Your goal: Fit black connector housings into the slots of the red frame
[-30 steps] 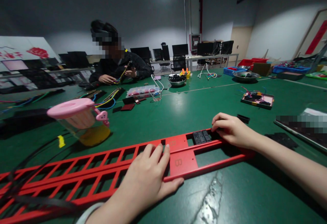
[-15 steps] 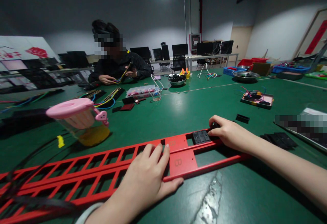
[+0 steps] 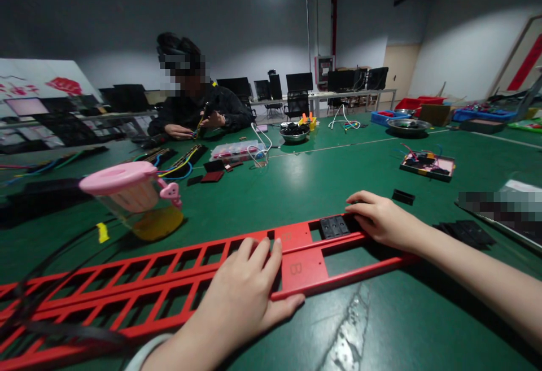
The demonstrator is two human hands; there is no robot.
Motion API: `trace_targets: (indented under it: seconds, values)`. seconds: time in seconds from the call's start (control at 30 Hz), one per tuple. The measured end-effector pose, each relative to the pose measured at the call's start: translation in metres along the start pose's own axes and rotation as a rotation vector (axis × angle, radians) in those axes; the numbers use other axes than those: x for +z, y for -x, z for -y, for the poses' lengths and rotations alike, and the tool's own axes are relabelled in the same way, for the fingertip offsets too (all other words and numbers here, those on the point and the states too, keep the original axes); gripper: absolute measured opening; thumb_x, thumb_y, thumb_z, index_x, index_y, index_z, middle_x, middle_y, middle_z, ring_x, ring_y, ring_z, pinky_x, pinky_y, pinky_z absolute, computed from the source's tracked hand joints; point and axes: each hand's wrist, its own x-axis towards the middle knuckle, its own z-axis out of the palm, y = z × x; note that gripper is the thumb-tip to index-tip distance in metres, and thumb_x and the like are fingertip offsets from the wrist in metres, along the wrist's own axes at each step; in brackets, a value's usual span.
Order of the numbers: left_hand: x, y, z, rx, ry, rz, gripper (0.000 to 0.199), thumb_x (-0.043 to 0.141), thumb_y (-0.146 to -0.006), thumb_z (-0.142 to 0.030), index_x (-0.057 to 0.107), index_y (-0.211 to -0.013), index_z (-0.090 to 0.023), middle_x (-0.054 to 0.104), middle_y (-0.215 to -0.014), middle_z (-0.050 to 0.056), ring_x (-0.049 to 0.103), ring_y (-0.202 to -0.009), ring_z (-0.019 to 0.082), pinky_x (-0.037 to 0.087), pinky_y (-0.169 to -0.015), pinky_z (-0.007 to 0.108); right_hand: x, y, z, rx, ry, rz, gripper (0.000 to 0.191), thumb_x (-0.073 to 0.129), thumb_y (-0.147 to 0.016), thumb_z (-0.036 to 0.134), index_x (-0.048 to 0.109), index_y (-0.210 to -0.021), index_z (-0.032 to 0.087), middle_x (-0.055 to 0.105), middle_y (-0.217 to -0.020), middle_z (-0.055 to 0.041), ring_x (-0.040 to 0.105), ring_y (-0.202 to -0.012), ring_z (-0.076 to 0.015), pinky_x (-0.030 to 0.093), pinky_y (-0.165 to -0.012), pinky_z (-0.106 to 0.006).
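Note:
A long red frame [image 3: 305, 272] with rows of slots and flat plates marked B lies across the table in front of me. My left hand [image 3: 248, 283] rests over its middle, fingertips on the plates and slots, thumb along the near edge. Black blocks [image 3: 334, 227] sit side by side in the far slot, right of the plate. At that slot's right part, my right hand [image 3: 379, 218] has its bent fingers over the far rail. Dark material shows under these fingers; what they hold, if anything, is hidden.
A pink-lidded jug [image 3: 135, 201] stands left, near black straps [image 3: 63, 331]. Black pieces [image 3: 466, 232] and a small black part [image 3: 403, 196] lie right. Farther back are a parts tray [image 3: 428, 166], a metal bowl [image 3: 295, 132] and a person [image 3: 199, 111] handling wires.
My right hand's fingers have lowered and straightened a little over the slot; the black piece seen between them before is now out of sight or lower. My left hand stays put.

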Motion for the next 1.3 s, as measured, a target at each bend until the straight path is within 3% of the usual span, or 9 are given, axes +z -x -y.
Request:
trace_targets:
  seconds: [0.17,0.33,0.43,0.6,0.87,1.3]
  values:
    - [-0.0006,-0.0006,-0.0003,-0.005,-0.001,0.004,0.067,0.051,-0.072,-0.059,0.057,-0.109,-0.004,0.058,-0.100,0.019,0.048,-0.087,0.031,0.048,-0.072,0.044,-0.0017,0.0017,0.0016,-0.020,-0.012,0.025,0.048,0.039,-0.080,0.007,0.040,-0.128,0.008,0.040,-0.125,-0.0186,0.042,-0.116,-0.0225,0.041,-0.096,-0.035]
    - [-0.0011,-0.0011,-0.0009,-0.001,-0.007,-0.004,0.067,0.051,-0.072,-0.060,0.058,-0.107,-0.003,0.058,-0.099,0.018,0.049,-0.086,0.031,0.049,-0.071,0.044,-0.0012,0.0020,0.0030,-0.018,-0.047,0.066,0.052,0.035,-0.082,0.005,0.031,-0.133,0.013,0.038,-0.128,-0.0172,0.044,-0.115,-0.0201,0.043,-0.093,-0.033]
    - [-0.0007,-0.0012,-0.0010,0.000,-0.011,-0.010,0.067,0.051,-0.072,-0.060,0.058,-0.108,-0.004,0.058,-0.100,0.018,0.049,-0.086,0.031,0.048,-0.072,0.043,-0.0015,0.0012,0.0025,0.007,-0.060,0.025,0.048,0.045,-0.082,0.012,0.036,-0.129,0.015,0.047,-0.122,-0.0146,0.051,-0.108,-0.0203,0.046,-0.089,-0.034]
    - [-0.0004,-0.0005,-0.0004,-0.010,0.000,-0.002,0.067,0.051,-0.072,-0.060,0.058,-0.108,-0.004,0.058,-0.100,0.018,0.049,-0.087,0.031,0.048,-0.072,0.044,-0.0065,0.0000,-0.0013,0.092,-0.059,-0.034,0.038,0.065,-0.072,0.025,0.051,-0.106,0.015,0.061,-0.096,-0.0094,0.060,-0.082,-0.0191,0.052,-0.072,-0.031]
    - [-0.0018,-0.0011,-0.0008,-0.028,0.028,0.015,0.064,0.051,-0.072,-0.059,0.057,-0.108,-0.007,0.057,-0.100,0.017,0.049,-0.088,0.030,0.048,-0.074,0.044,-0.0058,-0.0001,-0.0036,-0.058,-0.120,-0.002,0.039,0.062,-0.076,0.035,0.055,-0.109,0.016,0.058,-0.104,-0.0115,0.059,-0.091,-0.0197,0.050,-0.079,-0.032]
    - [-0.0023,0.0002,-0.0020,-0.038,0.031,0.029,0.065,0.054,-0.072,-0.057,0.057,-0.110,-0.005,0.057,-0.102,0.019,0.048,-0.090,0.031,0.047,-0.074,0.044,-0.0009,-0.0022,-0.0068,-0.069,-0.151,0.067,0.049,0.059,-0.077,0.041,0.051,-0.119,0.016,0.060,-0.103,-0.0118,0.053,-0.096,-0.0208,0.047,-0.083,-0.036]
